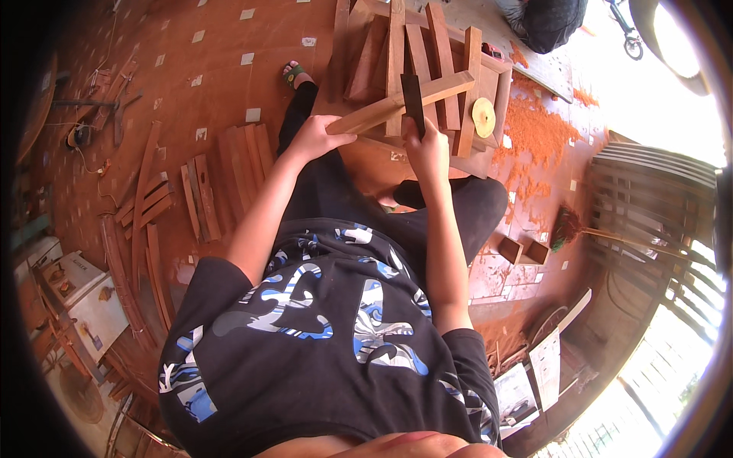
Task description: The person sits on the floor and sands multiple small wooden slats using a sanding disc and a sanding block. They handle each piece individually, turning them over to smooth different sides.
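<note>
My left hand (319,139) is closed round the near left end of a light brown wooden bar (371,115). The bar slants up to the right, above other wooden pieces. In my right hand (427,154) is a dark flat rectangular tool (411,98), gripped at its lower end; its exact kind does not show. The tool stands across the bar near its middle and hides part of it. Whether the two touch, I cannot tell. Several reddish wooden strips (444,72) lie beyond my hands on a low wooden support (499,76). A round yellow disc (483,117) sits at its right.
Reddish planks (243,164) lie in rows on the tiled floor to the left. Orange shavings (538,126) cover the floor at right, near a broom (569,227) and a small open wooden box (524,250). A slatted wooden piece (649,191) stands far right. Another person (546,23) is at the top.
</note>
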Tool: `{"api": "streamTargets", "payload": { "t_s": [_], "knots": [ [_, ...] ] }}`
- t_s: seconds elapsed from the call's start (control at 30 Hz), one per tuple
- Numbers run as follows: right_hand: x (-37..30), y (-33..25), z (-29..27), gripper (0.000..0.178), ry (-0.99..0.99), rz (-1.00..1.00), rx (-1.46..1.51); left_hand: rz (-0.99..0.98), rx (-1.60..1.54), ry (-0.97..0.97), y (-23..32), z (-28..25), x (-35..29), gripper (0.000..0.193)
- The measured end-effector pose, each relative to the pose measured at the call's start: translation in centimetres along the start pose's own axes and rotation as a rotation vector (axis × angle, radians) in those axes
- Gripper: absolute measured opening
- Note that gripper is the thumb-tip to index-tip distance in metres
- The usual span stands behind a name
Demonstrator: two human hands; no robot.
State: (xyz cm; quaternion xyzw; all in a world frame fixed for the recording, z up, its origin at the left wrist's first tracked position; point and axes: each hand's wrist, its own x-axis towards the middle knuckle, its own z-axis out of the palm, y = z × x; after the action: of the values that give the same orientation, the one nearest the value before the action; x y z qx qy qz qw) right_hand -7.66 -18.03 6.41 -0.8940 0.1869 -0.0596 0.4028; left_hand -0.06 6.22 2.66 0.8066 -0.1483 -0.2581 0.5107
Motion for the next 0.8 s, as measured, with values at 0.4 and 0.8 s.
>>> {"api": "streamTargets", "payload": {
  "t_s": [0.4, 0.8],
  "knots": [
    [0.3, 0.1, -0.2, 0.015, 0.194, 0.115, 0.545, -0.035, -0.03, -0.031, 0.4, -0.4, 0.2, 0.047],
    [-2.5, -3.7, 2.4, 0.02, -0.166, 0.035, -0.053, -0.009, -0.001, -0.02, 0.2, -0.1, 0.4, 0.044]
  ]
}}
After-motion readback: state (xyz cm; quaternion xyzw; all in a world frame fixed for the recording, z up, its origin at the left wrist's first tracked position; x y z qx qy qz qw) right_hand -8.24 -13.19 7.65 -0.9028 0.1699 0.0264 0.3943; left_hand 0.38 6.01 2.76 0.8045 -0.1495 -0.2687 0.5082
